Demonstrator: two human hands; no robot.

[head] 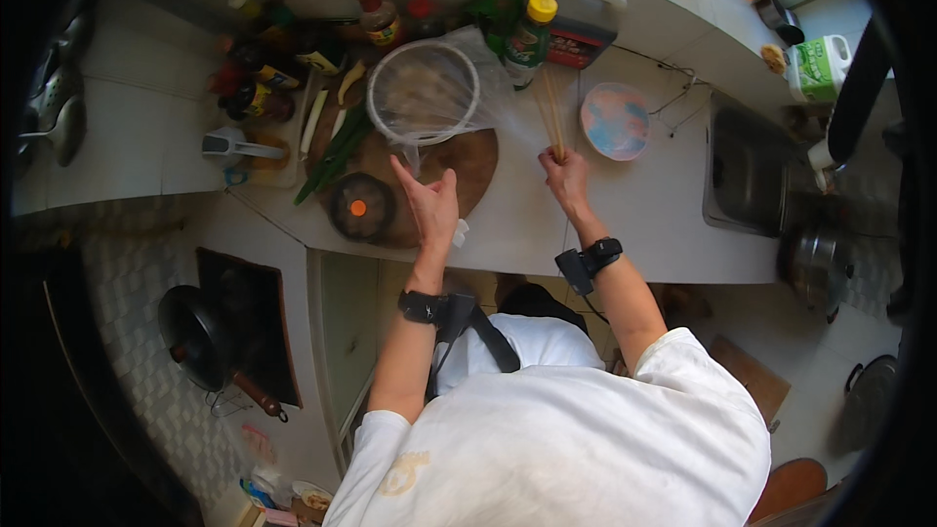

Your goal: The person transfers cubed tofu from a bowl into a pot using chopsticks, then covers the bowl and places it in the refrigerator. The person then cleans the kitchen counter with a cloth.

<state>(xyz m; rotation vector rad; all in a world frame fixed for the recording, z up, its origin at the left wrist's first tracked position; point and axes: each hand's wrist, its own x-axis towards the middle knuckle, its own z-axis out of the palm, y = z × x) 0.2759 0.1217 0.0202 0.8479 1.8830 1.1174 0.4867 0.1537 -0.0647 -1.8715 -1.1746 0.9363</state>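
My left hand [434, 208] is over the round wooden cutting board [476, 176], thumb and index finger spread, with nothing seen in it. Just beyond its fingertips stands a white-rimmed bowl [424, 91] with pale contents, draped in clear plastic film [489, 99] that trails off to the right. A pair of wooden chopsticks [554, 113] points away from me in my right hand [566, 179]. To the right of that hand sits a pink and blue bowl or plate [616, 121]. Green scallions [340, 150] and a dark round container with an orange knob [358, 208] lie left of my left hand.
Sauce bottles [377, 18], a green bottle with a yellow cap [531, 40] and a large jug [582, 33] line the back of the counter. A steel sink [747, 168] is at the right. On the left, a wok [196, 340] rests by a dark hob [252, 322].
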